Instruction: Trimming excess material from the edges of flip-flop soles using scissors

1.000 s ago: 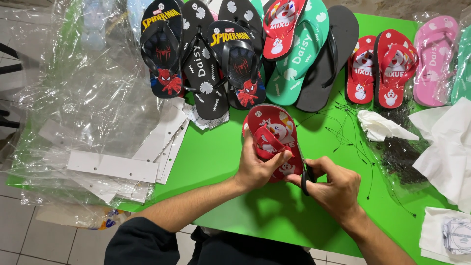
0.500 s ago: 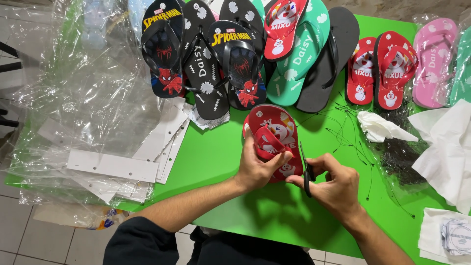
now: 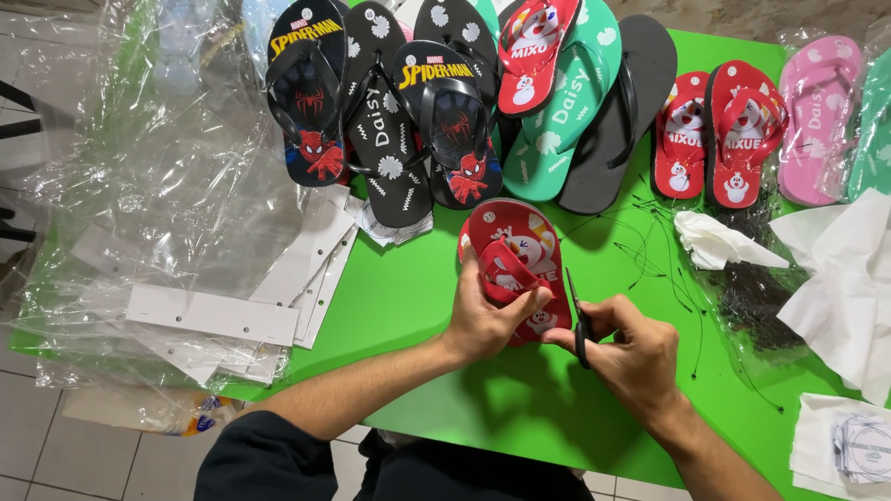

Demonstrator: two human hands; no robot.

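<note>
one red sandal (image 3: 516,264), long axis fwd, toe away, both hands holding

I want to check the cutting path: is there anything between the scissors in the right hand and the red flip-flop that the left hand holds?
Nothing visible stands between them. The right hand holds small black scissors with the tips right beside the red flip-flop, which the left hand grips by its strap. Only bare green table shows around them.

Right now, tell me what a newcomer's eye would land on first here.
First, the small red flip-flop at the middle of the bright green table, gripped by the left hand while the right hand holds black scissors beside it. Next, the colourful flip-flops along the far edge, then clear plastic bags heaped at left.
</note>
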